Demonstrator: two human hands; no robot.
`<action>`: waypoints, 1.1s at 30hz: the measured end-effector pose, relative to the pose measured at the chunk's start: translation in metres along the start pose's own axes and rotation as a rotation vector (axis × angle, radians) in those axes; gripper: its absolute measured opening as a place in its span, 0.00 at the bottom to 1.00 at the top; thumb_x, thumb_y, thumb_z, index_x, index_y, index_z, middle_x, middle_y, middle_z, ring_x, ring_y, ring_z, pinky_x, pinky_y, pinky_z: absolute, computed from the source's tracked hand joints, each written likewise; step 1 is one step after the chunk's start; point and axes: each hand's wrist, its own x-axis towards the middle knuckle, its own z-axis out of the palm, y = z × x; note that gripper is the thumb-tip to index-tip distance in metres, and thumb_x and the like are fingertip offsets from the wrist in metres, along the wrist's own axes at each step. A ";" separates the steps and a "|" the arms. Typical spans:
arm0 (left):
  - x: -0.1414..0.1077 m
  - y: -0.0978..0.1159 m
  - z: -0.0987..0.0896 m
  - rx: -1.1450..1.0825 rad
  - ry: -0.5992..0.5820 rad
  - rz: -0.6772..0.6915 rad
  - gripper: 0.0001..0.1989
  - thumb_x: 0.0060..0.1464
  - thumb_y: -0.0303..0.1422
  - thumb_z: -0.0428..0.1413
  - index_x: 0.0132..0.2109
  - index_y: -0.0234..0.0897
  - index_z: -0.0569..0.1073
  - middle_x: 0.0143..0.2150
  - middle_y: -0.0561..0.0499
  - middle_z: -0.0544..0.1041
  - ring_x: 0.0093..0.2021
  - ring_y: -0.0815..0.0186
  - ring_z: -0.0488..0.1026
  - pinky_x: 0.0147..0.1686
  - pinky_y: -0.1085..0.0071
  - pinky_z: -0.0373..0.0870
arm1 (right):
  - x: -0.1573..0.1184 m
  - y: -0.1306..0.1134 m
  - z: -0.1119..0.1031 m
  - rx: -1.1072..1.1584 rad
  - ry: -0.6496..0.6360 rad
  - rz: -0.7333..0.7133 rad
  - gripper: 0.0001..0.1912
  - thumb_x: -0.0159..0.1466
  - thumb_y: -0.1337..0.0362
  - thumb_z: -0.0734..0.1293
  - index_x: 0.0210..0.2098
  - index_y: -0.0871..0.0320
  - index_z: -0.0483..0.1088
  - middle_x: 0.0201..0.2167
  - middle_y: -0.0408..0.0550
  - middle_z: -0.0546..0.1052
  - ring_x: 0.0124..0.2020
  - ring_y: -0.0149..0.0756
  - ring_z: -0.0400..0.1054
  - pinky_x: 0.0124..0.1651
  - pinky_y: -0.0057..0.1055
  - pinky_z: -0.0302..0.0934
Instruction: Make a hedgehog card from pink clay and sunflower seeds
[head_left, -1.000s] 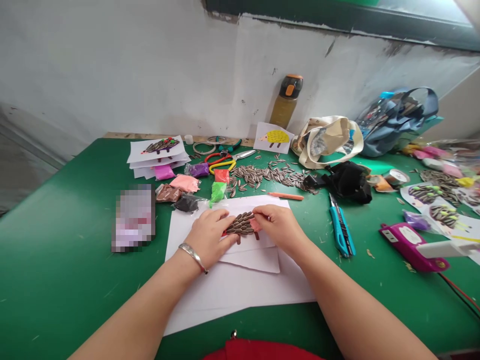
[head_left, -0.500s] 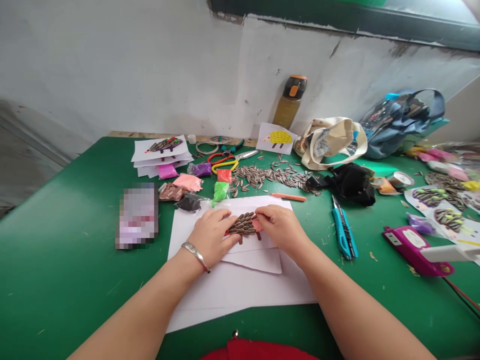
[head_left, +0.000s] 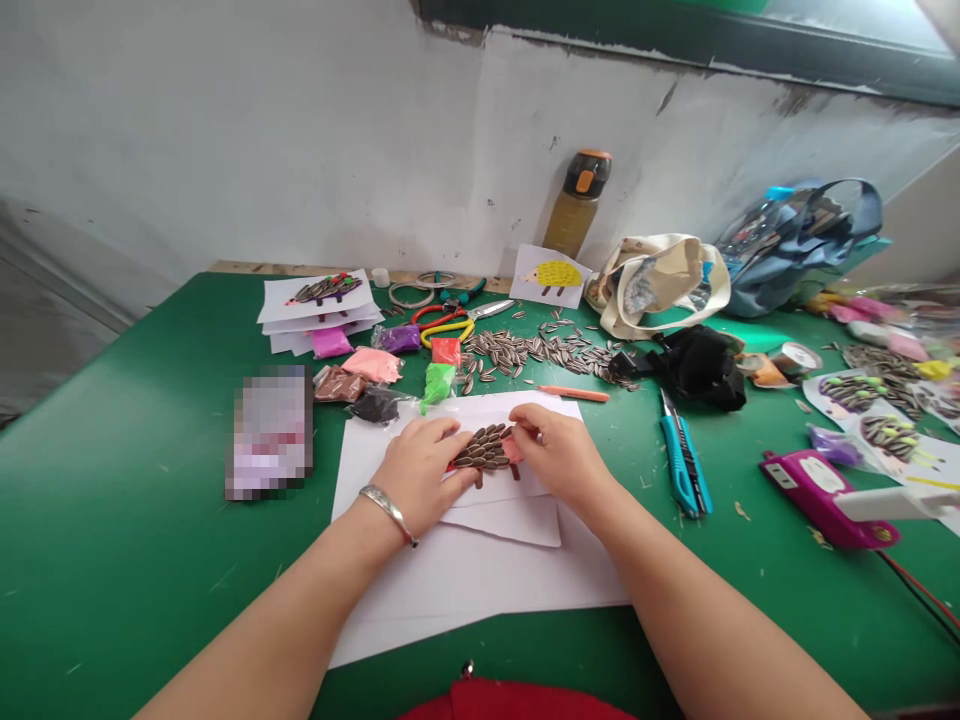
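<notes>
Two bare hands meet over one small craft piece. The left hand (head_left: 424, 475) lies curved with its fingers together, their tips against the piece's edge, and a silver bangle (head_left: 388, 510) circles the wrist. The right hand (head_left: 562, 458) curls inward at the far side, though from where I stand I cannot tell whether it is pinching anything. Between them, on a white paper sheet (head_left: 465, 590), sits a hedgehog figure (head_left: 484, 448) of overlapping striped sunflower seeds, with a pink piece (head_left: 514, 450) showing at its right end and small brown legs below.

If the seeds are not firmly fixed, a careless lift or slide of either hand could push them out of their rows. The sheet looks loose on the green worktable (head_left: 112, 560), so a sideways nudge might drag the whole figure with it. Just beyond the paper lie a bag of green clay (head_left: 439, 385) and an orange stick (head_left: 574, 393), which a stray wrist could knock onto the work. Farther out, loose seeds (head_left: 525, 350) spread beside a pair of scissors (head_left: 487, 311), and a teal utility knife (head_left: 679, 465) lies to the right, where a hurried reach could be risky if its blade is out.
</notes>
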 end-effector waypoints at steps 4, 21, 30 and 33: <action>0.000 0.000 0.000 -0.002 0.009 0.011 0.13 0.55 0.40 0.55 0.45 0.43 0.74 0.47 0.49 0.71 0.45 0.58 0.65 0.46 0.60 0.62 | 0.000 -0.001 -0.001 0.005 -0.016 -0.024 0.09 0.61 0.68 0.59 0.31 0.54 0.70 0.26 0.41 0.75 0.30 0.32 0.66 0.33 0.27 0.54; 0.000 0.000 0.000 0.005 -0.005 0.001 0.13 0.55 0.41 0.55 0.45 0.43 0.74 0.47 0.49 0.71 0.45 0.58 0.66 0.47 0.60 0.62 | 0.001 -0.001 0.001 -0.081 -0.024 -0.037 0.07 0.59 0.70 0.61 0.28 0.56 0.69 0.29 0.43 0.73 0.34 0.33 0.63 0.37 0.28 0.53; -0.001 -0.001 0.002 -0.001 0.014 0.009 0.12 0.53 0.39 0.56 0.45 0.42 0.74 0.47 0.48 0.70 0.45 0.58 0.65 0.46 0.60 0.62 | 0.002 -0.003 0.007 -0.128 -0.009 -0.048 0.08 0.60 0.70 0.61 0.25 0.56 0.66 0.27 0.43 0.70 0.33 0.33 0.62 0.37 0.28 0.51; -0.001 -0.001 0.003 -0.010 0.032 0.010 0.12 0.53 0.39 0.56 0.44 0.42 0.74 0.46 0.48 0.71 0.45 0.58 0.65 0.45 0.61 0.62 | 0.001 -0.004 0.008 -0.149 0.001 -0.055 0.09 0.60 0.70 0.61 0.24 0.56 0.66 0.26 0.43 0.70 0.33 0.33 0.62 0.37 0.29 0.51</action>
